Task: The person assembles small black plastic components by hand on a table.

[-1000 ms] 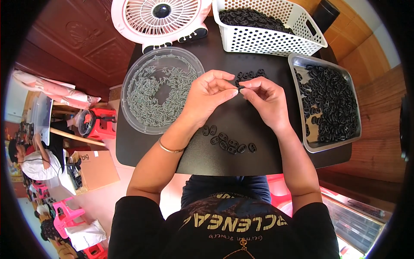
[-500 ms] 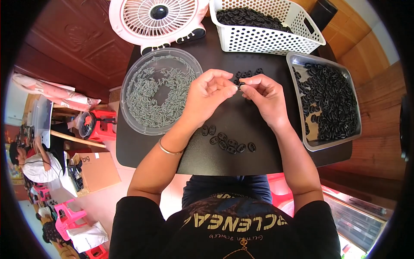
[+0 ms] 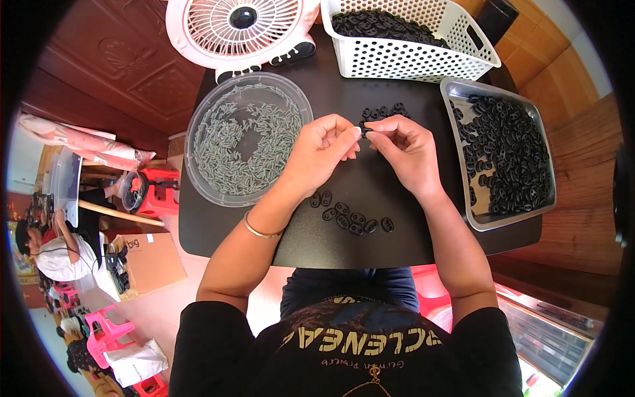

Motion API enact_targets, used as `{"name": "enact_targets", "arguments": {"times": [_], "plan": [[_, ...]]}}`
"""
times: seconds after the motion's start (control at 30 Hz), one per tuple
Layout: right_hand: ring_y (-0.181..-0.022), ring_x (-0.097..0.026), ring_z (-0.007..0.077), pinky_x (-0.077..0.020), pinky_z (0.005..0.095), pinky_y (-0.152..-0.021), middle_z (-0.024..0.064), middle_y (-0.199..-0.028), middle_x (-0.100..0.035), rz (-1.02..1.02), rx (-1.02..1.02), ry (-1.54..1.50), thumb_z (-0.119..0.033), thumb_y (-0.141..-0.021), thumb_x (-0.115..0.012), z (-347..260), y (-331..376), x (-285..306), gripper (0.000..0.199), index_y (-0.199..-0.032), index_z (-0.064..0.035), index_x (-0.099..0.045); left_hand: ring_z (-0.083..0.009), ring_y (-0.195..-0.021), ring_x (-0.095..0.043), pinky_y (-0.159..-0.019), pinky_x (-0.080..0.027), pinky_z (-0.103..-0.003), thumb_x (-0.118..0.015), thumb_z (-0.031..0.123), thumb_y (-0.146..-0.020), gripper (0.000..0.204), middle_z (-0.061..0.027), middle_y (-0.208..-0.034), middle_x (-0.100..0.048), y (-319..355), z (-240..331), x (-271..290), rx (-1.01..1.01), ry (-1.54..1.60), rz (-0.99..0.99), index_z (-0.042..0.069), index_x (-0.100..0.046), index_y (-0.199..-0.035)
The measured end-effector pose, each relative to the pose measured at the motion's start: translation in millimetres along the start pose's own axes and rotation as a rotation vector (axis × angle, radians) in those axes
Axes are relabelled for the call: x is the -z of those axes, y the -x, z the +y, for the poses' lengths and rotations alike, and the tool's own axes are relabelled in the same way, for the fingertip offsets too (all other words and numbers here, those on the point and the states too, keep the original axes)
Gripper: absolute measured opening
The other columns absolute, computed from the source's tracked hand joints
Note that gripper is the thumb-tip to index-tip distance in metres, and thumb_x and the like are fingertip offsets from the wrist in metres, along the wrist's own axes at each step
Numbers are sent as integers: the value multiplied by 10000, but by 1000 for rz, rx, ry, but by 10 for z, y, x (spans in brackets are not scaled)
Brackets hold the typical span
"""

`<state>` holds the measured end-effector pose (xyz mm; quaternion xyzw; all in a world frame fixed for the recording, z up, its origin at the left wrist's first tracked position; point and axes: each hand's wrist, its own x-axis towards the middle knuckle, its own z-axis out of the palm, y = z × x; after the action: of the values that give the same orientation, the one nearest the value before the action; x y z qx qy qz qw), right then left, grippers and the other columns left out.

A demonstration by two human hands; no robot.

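The black desk (image 3: 397, 192) carries everything: at its far edge a white perforated basket (image 3: 410, 63) heaped with black pieces, to the right a steel tray (image 3: 481, 198) of two-holed ovals, to the left a clear round tub (image 3: 250, 145) of grey-green rods. Over the middle, the right hand (image 3: 409, 153) pinches a small dark piece (image 3: 364, 131) between thumb and forefinger. The left hand (image 3: 324, 149) puts its thumb tip right up to it; whether it grips too, I can't tell from here. Loose ovals (image 3: 358, 218) lie nearer the person, more beyond the fingertips. I'd call this close fingertip work on a single piece, and the next move seems to want a steady pinch and careful lining-up. Half a second ago the left fingers stretched out toward the right hand; now they're curled under, thumb leading.
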<state>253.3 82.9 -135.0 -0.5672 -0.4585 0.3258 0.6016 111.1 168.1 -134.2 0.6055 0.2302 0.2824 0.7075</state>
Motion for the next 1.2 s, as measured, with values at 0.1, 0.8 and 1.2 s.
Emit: {"name": "enact_targets", "arguments": {"times": [0.1, 0.8, 1.2], "plan": [[-688, -538, 15, -440, 164, -600, -7, -767, -608, 2, -25, -2, 3, -788, -608, 1, -7, 2, 90, -875, -13, -627, -69, -640, -522, -600, -434, -194, -564, 89, -841, 91, -27, -722, -569, 8, 3, -14, -32, 5, 14, 9, -531, -813], [-799, -563, 73, -460, 212, -725, 19, -861, -595, -128, 33, -88, 14, -841, -530, 44, -35, 62, 92, -917, -11, -577, -74, -761, -571, -683, -471, -204, -575, -32, -801, 89, -43, -820, -597, 1, -36, -1, -180, -49, -3, -8, -535, -877], [-770, -567, 91, -452, 222, -712, 34, -861, -594, -168, -157, -222, -57, -841, -550, -40, -77, 151, 120, -946, -5, -576, -105, -633, -577, -576, -458, -219, -640, -33, -710, 117, -60, -729, -573, -49, -115, -40, -418, -316, 187, 0, -554, -782]]}}
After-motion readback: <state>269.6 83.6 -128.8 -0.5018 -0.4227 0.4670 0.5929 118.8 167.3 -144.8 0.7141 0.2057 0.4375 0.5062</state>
